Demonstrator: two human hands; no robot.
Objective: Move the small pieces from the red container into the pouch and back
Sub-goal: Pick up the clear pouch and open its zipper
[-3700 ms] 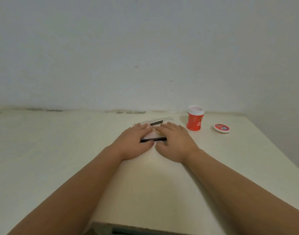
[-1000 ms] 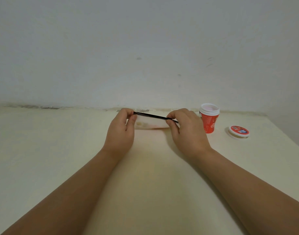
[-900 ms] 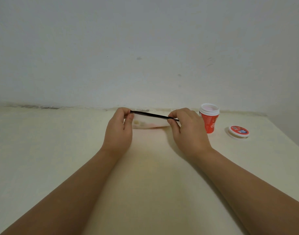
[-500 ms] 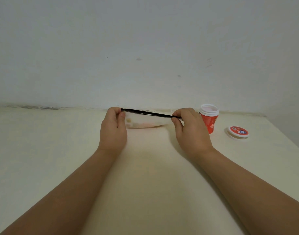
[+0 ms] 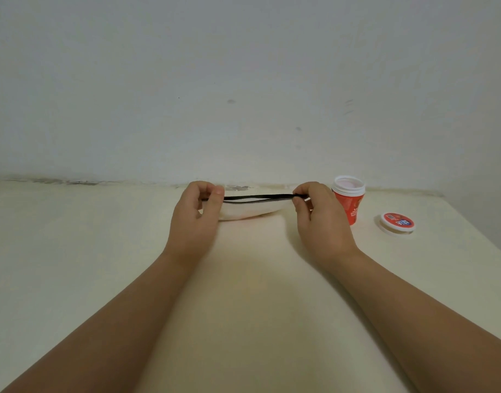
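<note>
Pinching: left hand (image 5: 193, 219) and right hand (image 5: 318, 219) grip clear soft pouch (image 5: 250, 209) by black rim; red cylindrical container (image 5: 349, 198) beside right hand.

We see a plain pale grey plastered wall (image 5: 243, 66) filling the upper half, flecked with a few small dark marks (image 5: 231, 101). Below it lies a smooth cream table (image 5: 73, 251), its far edge meeting the wall along a seam (image 5: 59, 181) blotched with dark stains. Soft, even light falls across both.
</note>
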